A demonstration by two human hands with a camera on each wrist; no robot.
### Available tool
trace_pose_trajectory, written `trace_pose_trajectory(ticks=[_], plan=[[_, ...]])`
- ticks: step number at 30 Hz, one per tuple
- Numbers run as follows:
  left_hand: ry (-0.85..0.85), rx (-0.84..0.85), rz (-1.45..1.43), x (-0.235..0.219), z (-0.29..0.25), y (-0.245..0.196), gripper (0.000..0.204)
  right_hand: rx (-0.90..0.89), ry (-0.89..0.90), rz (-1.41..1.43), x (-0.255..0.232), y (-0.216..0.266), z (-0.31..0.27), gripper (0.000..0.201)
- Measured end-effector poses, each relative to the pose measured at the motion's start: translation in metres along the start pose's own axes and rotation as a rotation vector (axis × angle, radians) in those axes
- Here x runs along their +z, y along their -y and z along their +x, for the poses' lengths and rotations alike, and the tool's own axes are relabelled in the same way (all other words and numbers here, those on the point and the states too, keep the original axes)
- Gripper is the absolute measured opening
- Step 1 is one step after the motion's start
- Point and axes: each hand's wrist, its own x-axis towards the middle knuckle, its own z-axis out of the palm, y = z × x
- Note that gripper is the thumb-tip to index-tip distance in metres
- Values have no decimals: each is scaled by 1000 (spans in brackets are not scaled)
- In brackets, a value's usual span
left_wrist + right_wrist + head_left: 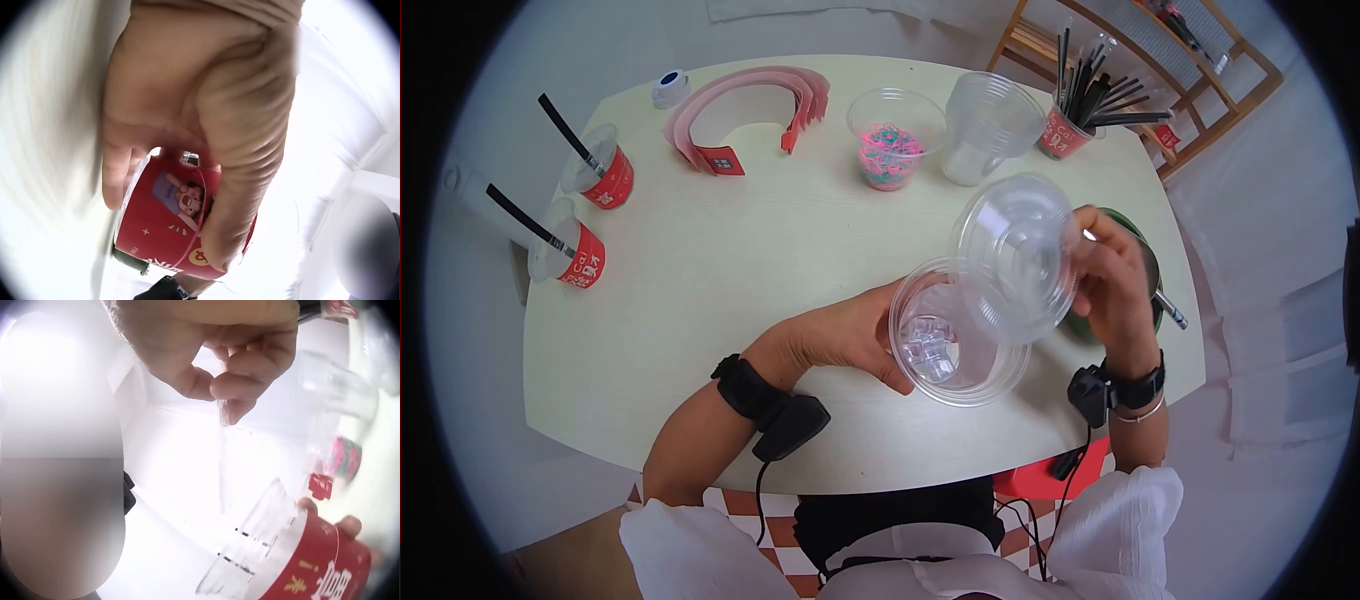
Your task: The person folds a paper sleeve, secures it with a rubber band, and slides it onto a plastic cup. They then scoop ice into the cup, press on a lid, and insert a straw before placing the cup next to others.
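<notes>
My left hand [850,335] grips a clear plastic cup [975,385] wrapped in a red printed sleeve [162,219], its thumb along the near side. Clear ice-like cubes [930,350] lie inside the cup. Over the cup's far right rim, my right hand [1115,275] pinches a clear round plastic lid [1015,250] by its edge. The lid is tilted and overlaps the cup's mouth in the head view; in the right wrist view it shows thin and edge-on, apart from the cup. A green bowl [1078,325] is partly hidden behind my right hand, with a metal-looking handle [1172,310] beyond it.
At the left of the table [700,370] stand two red-sleeved cups [610,180] with black straws. Along the back are a fan of pink sleeves [745,95], a cup of pink-and-teal strands [890,160], stacked clear cups [990,120] and a cup of black straws [1065,135].
</notes>
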Motion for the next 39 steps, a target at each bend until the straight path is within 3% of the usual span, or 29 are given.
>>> trace_pose_trajectory(ticks=[3, 6, 15, 21, 27, 30, 33, 36, 37, 39], plan=[[-23, -69, -141, 0, 0, 0, 105, 183, 109, 92, 2, -25, 2, 17], [-37, -79, -243, 4, -1, -5, 106, 227, 127, 110, 2, -39, 6, 18], [-82, -4, -229, 3, 1, 4, 105, 218, 183, 186, 2, -65, 6, 25], [-124, -12, -209, 7, 2, 4, 103, 152, 124, 88, 11, -66, -1, 27], [-143, -1, -144, 8, 4, 8, 99, 202, 103, 14, 10, -61, -4, 27], [-143, 1, -121, 8, 3, 9, 97, 41, 95, -249, 9, -58, -6, 28], [-126, 2, -107, 8, 3, 8, 96, -108, 48, -514, 12, -51, -9, 42], [-114, 5, -90, 7, 4, 7, 96, -332, 77, -554, 10, -52, -8, 62], [-110, 1, -84, 8, 4, 8, 95, -315, 113, -557, 12, -51, -10, 81], [-149, 41, -85, 9, 5, 12, 95, -328, 212, -557, 22, -47, -14, 88]])
